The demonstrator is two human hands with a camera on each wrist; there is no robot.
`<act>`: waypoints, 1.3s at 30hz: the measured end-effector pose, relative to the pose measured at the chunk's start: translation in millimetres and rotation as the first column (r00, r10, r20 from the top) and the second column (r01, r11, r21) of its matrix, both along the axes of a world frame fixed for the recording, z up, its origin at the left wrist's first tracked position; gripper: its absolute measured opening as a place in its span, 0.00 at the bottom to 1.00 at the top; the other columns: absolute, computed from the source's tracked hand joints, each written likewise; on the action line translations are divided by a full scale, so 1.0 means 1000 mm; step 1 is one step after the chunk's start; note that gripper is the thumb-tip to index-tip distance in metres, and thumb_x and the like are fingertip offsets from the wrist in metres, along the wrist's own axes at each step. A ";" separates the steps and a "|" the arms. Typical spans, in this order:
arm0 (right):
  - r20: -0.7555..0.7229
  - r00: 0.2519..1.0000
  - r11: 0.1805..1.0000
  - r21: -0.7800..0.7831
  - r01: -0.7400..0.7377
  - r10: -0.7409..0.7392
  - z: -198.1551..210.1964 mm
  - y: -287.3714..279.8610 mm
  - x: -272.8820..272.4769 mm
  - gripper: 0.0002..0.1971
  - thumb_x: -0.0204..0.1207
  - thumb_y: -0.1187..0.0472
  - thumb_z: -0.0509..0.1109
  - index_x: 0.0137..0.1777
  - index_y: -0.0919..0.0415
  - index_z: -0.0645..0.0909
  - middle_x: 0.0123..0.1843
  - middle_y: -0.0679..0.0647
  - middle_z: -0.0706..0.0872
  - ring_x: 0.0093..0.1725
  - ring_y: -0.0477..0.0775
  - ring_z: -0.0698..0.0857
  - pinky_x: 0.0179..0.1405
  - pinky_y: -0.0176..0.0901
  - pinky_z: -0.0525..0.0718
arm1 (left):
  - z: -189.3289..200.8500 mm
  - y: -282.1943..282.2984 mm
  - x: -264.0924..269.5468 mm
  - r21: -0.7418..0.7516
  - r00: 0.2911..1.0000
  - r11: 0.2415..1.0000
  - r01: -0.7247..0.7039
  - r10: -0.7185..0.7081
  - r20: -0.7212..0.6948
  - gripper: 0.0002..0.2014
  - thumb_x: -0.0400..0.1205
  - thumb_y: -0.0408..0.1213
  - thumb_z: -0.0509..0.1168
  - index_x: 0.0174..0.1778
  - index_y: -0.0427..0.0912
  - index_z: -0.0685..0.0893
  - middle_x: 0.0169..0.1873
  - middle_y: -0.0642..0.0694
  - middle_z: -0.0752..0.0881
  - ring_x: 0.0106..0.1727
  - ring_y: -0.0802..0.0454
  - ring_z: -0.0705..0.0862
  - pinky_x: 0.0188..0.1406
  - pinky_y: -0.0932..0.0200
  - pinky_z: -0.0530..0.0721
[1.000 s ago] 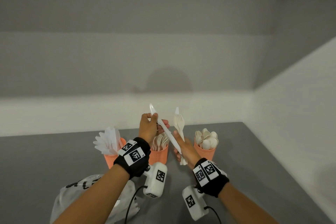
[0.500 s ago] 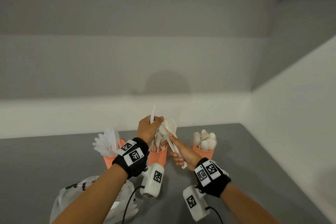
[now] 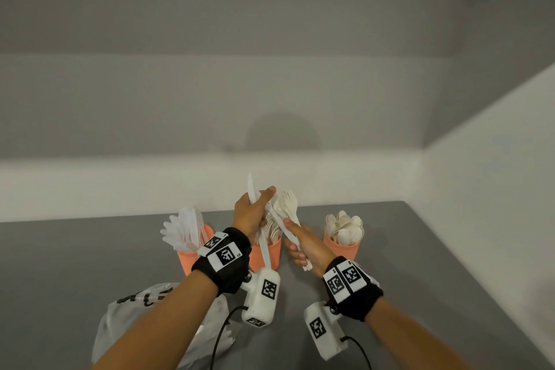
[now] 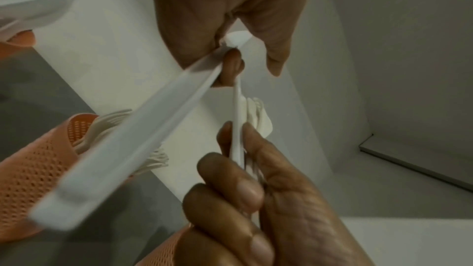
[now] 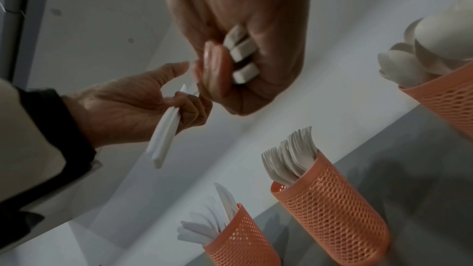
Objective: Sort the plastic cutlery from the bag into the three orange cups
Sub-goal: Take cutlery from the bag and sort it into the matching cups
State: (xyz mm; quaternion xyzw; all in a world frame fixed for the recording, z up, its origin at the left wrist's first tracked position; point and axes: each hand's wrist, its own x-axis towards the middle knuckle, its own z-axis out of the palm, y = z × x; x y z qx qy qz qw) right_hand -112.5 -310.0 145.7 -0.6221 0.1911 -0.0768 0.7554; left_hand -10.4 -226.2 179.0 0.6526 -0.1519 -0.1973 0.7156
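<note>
Three orange mesh cups stand in a row on the grey table: the left cup (image 3: 187, 260) holds knives, the middle cup (image 3: 271, 254) forks, the right cup (image 3: 342, 248) spoons. My left hand (image 3: 259, 204) grips a white plastic knife (image 3: 250, 189) upright above the middle cup, its thumb stretched toward my right hand. The knife's handle (image 4: 122, 155) fills the left wrist view. My right hand (image 3: 295, 246) grips a bundle of cutlery (image 3: 285, 207) with a fork and a spoon on top. Three handle ends (image 5: 242, 58) stick out of its fist. The plastic bag (image 3: 144, 306) lies at the near left.
White walls close the table at the back and on the right. The grey tabletop (image 3: 60, 264) stretches left of the cups. The right wrist view shows the knife cup (image 5: 240, 238), fork cup (image 5: 330, 209) and spoon cup (image 5: 448, 100) below my hands.
The knife lay across both hands a second ago. My left hand has drawn it out of the right hand's bundle and holds it upright alone. The right hand has tilted the bundle left.
</note>
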 end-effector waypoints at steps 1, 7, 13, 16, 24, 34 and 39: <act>0.010 1.000 1.000 0.008 -0.001 0.001 -0.001 0.001 0.001 0.14 0.85 0.51 0.54 0.40 0.58 0.71 0.16 0.45 0.69 0.10 0.39 0.61 0.08 0.27 0.57 | -0.002 0.000 -0.001 0.010 1.000 1.000 0.013 -0.013 0.014 0.15 0.80 0.40 0.66 0.28 0.42 0.73 0.10 0.55 0.72 0.12 0.63 0.68 0.15 0.70 0.70; 0.016 1.000 0.997 -0.077 -0.014 0.015 -0.009 0.008 0.011 0.14 0.85 0.50 0.54 0.41 0.56 0.73 0.19 0.48 0.72 0.11 0.39 0.62 0.09 0.28 0.59 | -0.020 0.006 0.003 0.110 1.000 0.994 -0.008 0.008 0.007 0.15 0.85 0.36 0.56 0.31 0.39 0.75 0.23 0.46 0.76 0.14 0.63 0.74 0.20 0.67 0.73; -0.065 0.996 0.980 -0.192 0.049 -0.063 -0.027 0.013 0.028 0.14 0.85 0.52 0.53 0.41 0.58 0.72 0.21 0.52 0.76 0.10 0.42 0.67 0.10 0.28 0.64 | -0.029 0.031 0.026 -0.048 0.961 0.966 -0.252 0.244 -0.133 0.11 0.86 0.37 0.54 0.37 0.42 0.73 0.20 0.49 0.82 0.20 0.55 0.80 0.26 0.60 0.80; -0.098 0.993 0.977 -0.207 0.046 -0.067 -0.034 0.013 0.035 0.13 0.85 0.53 0.53 0.42 0.58 0.70 0.20 0.50 0.70 0.09 0.39 0.62 0.08 0.27 0.59 | -0.023 0.051 0.048 -0.126 0.911 0.906 -0.403 0.385 -0.148 0.11 0.84 0.38 0.59 0.35 0.43 0.73 0.19 0.45 0.71 0.12 0.58 0.72 0.22 0.59 0.75; -0.137 0.987 0.996 -0.009 0.085 -0.086 -0.042 0.004 0.053 0.24 0.83 0.41 0.46 0.39 0.57 0.74 0.16 0.46 0.61 0.11 0.40 0.58 0.11 0.24 0.54 | 0.004 0.082 0.104 -0.113 0.777 0.779 -0.617 0.625 0.075 0.25 0.81 0.55 0.60 0.23 0.43 0.67 0.19 0.45 0.68 0.14 0.60 0.73 0.24 0.64 0.76; -0.147 0.979 0.989 -0.057 0.137 -0.144 -0.050 -0.002 0.068 0.19 0.85 0.54 0.50 0.35 0.59 0.73 0.13 0.46 0.66 0.09 0.39 0.58 0.09 0.25 0.55 | -0.064 0.082 0.138 0.285 0.872 0.873 -0.395 0.259 0.415 0.17 0.83 0.44 0.59 0.33 0.36 0.76 0.24 0.48 0.80 0.29 0.53 0.78 0.42 0.57 0.74; -0.141 0.978 0.984 -0.116 0.136 -0.152 -0.051 -0.003 0.067 0.17 0.85 0.57 0.52 0.35 0.58 0.73 0.19 0.50 0.64 0.10 0.39 0.59 0.10 0.25 0.56 | -0.080 0.083 0.141 0.405 0.803 0.806 -0.431 0.139 0.579 0.10 0.82 0.29 0.59 0.59 0.33 0.75 0.35 0.41 0.80 0.38 0.47 0.78 0.42 0.54 0.75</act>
